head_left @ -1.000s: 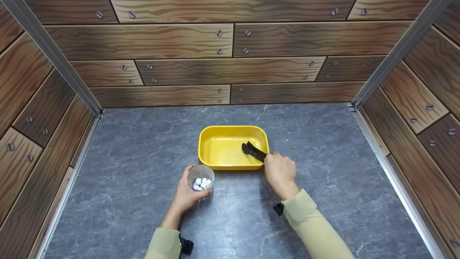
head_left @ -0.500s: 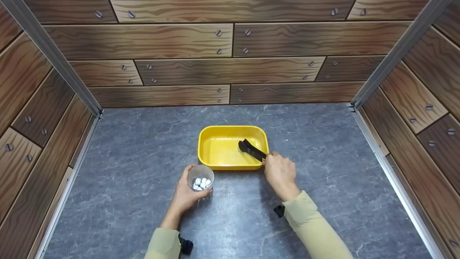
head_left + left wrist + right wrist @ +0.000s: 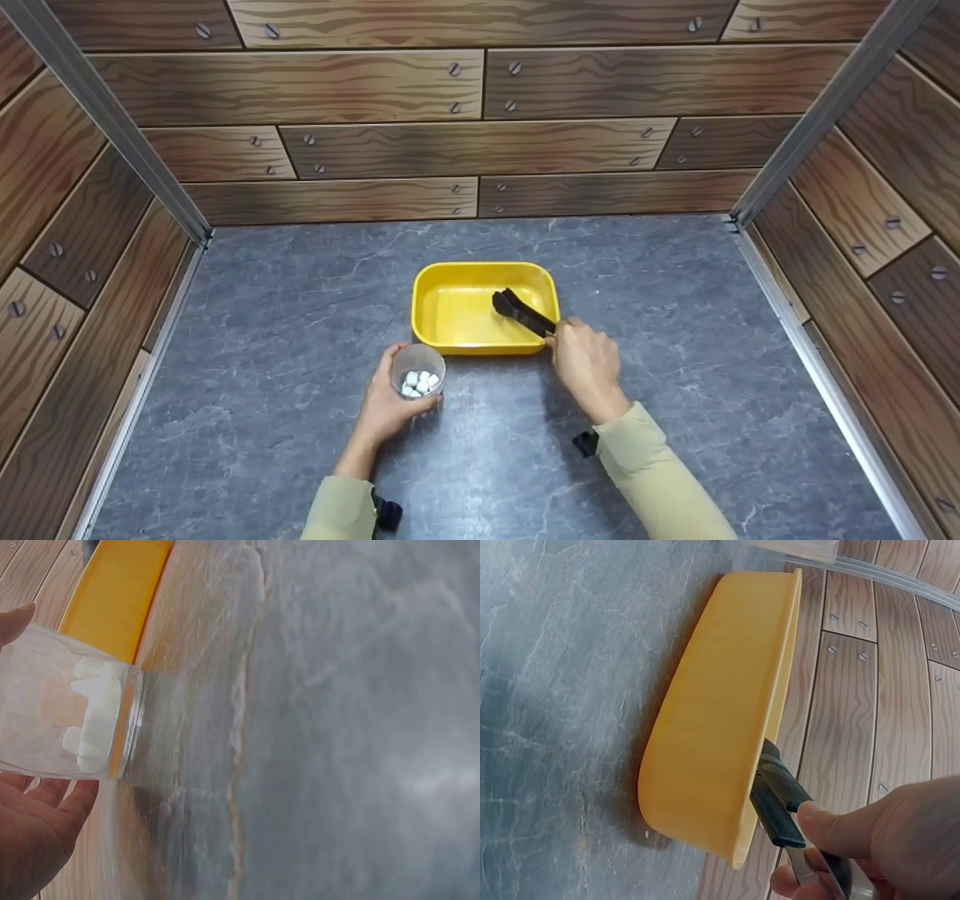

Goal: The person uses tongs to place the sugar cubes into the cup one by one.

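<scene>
My left hand (image 3: 388, 405) holds a clear plastic cup (image 3: 45, 712), thumb on one side and fingers on the other, right in front of the near left corner of a yellow tub (image 3: 450, 319). Several small white cube-like pieces (image 3: 420, 382) lie at the cup's bottom. With my right hand (image 3: 586, 360) I grip a pair of tongs (image 3: 780, 802), metal at the hand and black towards the tips. The tongs reach over the tub's near right corner, and their black ends hang inside it, close together with nothing seen between them. The tub's inside shows no other thing.
The grey marbled floor (image 3: 300, 300) surrounds the tub. Wood-patterned walls (image 3: 375, 150) stand at the back and on both sides, with metal rails (image 3: 817, 375) along the side edges. A black wrist strap piece (image 3: 388, 514) sits at the left sleeve.
The black ends of the tongs have swung slightly left and away from me inside the tub. My left hand, the cup and the tub stay where they were.
</scene>
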{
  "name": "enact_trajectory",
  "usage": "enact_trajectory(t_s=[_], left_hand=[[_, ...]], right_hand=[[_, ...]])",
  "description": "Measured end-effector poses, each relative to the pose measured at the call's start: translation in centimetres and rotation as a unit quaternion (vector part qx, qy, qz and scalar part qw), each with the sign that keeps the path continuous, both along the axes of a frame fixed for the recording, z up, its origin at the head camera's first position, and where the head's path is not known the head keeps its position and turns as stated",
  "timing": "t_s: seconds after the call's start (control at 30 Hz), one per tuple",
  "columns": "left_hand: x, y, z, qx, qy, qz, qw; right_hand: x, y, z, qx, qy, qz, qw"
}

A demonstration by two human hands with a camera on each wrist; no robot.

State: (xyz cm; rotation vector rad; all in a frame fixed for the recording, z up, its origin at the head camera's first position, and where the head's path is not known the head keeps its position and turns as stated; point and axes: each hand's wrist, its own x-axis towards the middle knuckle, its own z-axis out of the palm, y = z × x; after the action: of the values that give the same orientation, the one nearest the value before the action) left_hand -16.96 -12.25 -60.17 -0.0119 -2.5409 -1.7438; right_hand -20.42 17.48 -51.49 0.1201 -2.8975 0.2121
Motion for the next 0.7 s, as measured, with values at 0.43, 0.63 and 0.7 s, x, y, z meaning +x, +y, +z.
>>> enact_trajectory(t_s=[0.43,0.63,0.7], left_hand=[[0.0,0.0,0.1,-0.001,-0.002,0.000,1.0000],[0.0,0.1,0.1,0.001,-0.006,0.001,1.0000],[-0.1,0.1,0.1,0.003,-0.008,0.002,1.0000]], right_hand=[[0.8,0.4,1.2,-0.038,-0.012,0.009,0.999],[1.5,0.3,2.1,-0.049,0.005,0.024,0.998],[1.7,0.3,2.4,-0.055,0.011,0.031,0.998]])
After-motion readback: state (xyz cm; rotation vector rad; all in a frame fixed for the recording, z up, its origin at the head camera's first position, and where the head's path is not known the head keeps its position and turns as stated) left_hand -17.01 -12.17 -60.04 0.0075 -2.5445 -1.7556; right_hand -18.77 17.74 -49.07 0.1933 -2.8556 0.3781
